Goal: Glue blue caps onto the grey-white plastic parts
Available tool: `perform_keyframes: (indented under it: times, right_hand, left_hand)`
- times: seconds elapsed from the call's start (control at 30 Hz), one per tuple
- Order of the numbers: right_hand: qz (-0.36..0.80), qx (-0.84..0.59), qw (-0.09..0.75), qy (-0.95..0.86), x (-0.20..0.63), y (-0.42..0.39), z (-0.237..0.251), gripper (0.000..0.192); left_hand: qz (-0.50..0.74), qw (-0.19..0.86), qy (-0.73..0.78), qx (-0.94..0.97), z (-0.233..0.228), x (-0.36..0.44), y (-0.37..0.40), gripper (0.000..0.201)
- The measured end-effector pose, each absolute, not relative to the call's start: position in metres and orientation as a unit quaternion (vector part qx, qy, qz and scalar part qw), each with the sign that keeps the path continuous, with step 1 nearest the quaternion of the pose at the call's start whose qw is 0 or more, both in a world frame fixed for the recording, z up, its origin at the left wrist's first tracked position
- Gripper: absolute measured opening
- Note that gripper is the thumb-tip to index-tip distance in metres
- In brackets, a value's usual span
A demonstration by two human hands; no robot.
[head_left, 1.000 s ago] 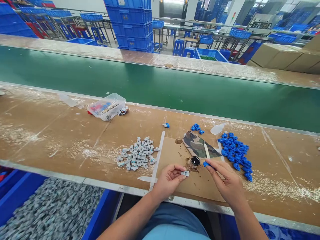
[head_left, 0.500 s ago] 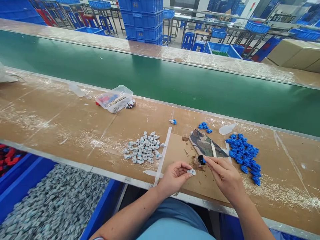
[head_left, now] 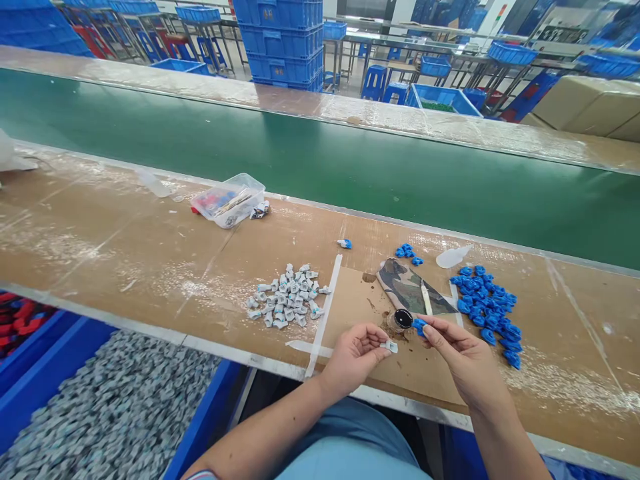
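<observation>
At the near edge of the desk (head_left: pixel 100 247), over a cardboard sheet (head_left: pixel 350 300): left hand (head_left: pixel 356 353) palm-up, fingers curled inward, grip closed to a pinch of thumb and fingertips on a small grey-white part (head_left: pixel 389 346), held just above the cardboard. Forearm bare, rising from lower left, wrist slightly bent back. Right hand (head_left: pixel 460 357) just beside, back of the hand upward, forefinger and thumb stretched toward the left, grip narrowed to a pinch on a small blue part (head_left: pixel 419 325). Blue part right next to a small round pot (head_left: pixel 401 320) with a dark inside; touching it or not, cannot tell. Two held parts close together but apart. Behind the pot, a camouflage-patterned cloth (head_left: pixel 407 287) with a pale stick (head_left: pixel 427 297) lying on it. Left of the cardboard, a heap of grey-white parts (head_left: pixel 287 297); right of the cloth, a heap of blue parts (head_left: pixel 487 310). Farther back on the left, a clear plastic box (head_left: pixel 229 199). Beyond the desk, a green conveyor belt (head_left: pixel 350 167). Below the desk edge on the left, a blue bin (head_left: pixel 200 427) full of grey parts.
</observation>
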State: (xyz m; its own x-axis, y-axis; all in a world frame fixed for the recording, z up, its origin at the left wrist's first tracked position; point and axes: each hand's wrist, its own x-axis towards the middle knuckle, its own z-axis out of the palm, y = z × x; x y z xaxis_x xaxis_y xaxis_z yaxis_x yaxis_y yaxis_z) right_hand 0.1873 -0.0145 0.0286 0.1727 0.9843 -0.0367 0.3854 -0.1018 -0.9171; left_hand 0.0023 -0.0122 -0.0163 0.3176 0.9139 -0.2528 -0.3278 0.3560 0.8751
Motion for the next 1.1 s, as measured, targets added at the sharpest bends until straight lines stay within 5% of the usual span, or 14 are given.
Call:
perform_keyframes:
  times: [0.43,0.6,0.83,1.1]
  right_hand:
    - [0.046,-0.568,0.313,-0.760,0.189,-0.017,0.027,0.025]
    - [0.068,-0.578,0.313,-0.750,0.196,-0.022,0.029,0.024]
    - [0.251,-0.603,0.374,-0.658,0.179,-0.044,0.026,0.023]
    - [0.159,-0.539,0.349,-0.750,0.166,-0.049,0.021,0.021]
  left_hand:
    - [0.426,0.714,0.409,0.376,-0.016,0.001,-0.013,0.026]
    - [0.427,0.715,0.404,0.379,-0.015,0.000,-0.013,0.025]
    - [0.439,0.715,0.393,0.377,-0.015,-0.001,-0.014,0.028]
    - [0.430,0.710,0.369,0.417,-0.018,-0.002,-0.016,0.027]
